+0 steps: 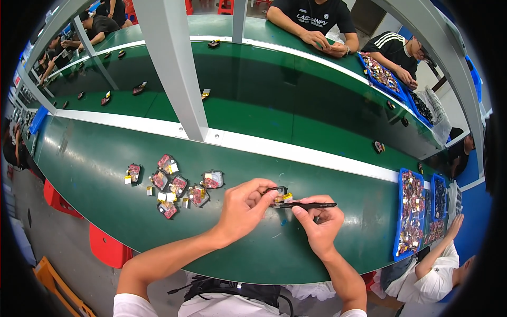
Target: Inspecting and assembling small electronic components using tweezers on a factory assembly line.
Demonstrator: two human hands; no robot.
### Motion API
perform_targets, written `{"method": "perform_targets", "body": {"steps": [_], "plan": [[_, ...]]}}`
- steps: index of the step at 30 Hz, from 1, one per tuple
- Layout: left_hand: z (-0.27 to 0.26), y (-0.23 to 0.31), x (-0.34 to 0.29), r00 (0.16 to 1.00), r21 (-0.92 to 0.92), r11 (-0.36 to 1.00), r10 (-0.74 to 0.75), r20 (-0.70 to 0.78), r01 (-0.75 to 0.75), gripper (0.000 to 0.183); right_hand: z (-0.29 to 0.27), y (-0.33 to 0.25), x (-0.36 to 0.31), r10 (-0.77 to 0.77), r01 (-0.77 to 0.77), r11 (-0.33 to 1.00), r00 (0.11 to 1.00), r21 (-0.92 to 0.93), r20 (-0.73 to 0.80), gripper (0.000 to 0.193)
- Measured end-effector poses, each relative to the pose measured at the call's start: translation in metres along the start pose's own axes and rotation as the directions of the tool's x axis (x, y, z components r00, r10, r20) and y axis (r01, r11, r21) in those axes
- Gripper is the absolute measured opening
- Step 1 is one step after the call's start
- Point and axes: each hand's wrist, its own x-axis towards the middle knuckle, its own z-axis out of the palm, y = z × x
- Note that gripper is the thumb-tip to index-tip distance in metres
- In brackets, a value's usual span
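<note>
Above the green workbench (pixel 227 259), my left hand (pixel 237 211) pinches a small black plastic housing (pixel 277 189) between thumb and fingers. A yellow-and-silver part (pixel 287 197) shows at the housing's right side. My right hand (pixel 323 224) grips black tweezers (pixel 319 205), whose tips point left to the underside of the housing. Fingers hide just where the tips touch. Left of my left hand lie several similar housings with reddish circuit boards, among them one (pixel 213 179) closest to the hand and one (pixel 133 173) farther left. Small silver-and-yellow pieces (pixel 171 197) lie among them.
A blue tray (pixel 397 240) full of small boards stands at the right, beside a smaller blue tray (pixel 438 198). Beyond a white rail (pixel 296 154) runs a green conveyor belt (pixel 253 116) carrying scattered housings. A grey post (pixel 177 79) rises from the rail. Several co-workers sit around.
</note>
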Motion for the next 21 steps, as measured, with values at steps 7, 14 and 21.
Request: {"method": "perform_targets", "body": {"steps": [7, 14, 21], "plan": [[-0.0008, 0.0004, -0.0004, 1.0, 0.001, 1.0, 0.005, 0.003, -0.005, 0.019, -0.0012, 0.0027, -0.0015, -0.11, 0.109, 0.986, 0.994, -0.128, 0.002, 0.019], [-0.0006, 0.0005, -0.0008, 1.0, 0.018, 1.0, 0.025, 0.007, -0.026, 0.018, 0.0, 0.0028, -0.0009, -0.105, 0.102, 0.987, 0.994, -0.127, -0.014, 0.018], [0.0021, 0.0039, -0.0029, 0.999, 0.006, 0.999, 0.046, 0.023, -0.046, 0.02, -0.0021, 0.0022, -0.0014, 0.067, -0.067, 0.997, 0.998, 0.028, 0.022, 0.018]]}}
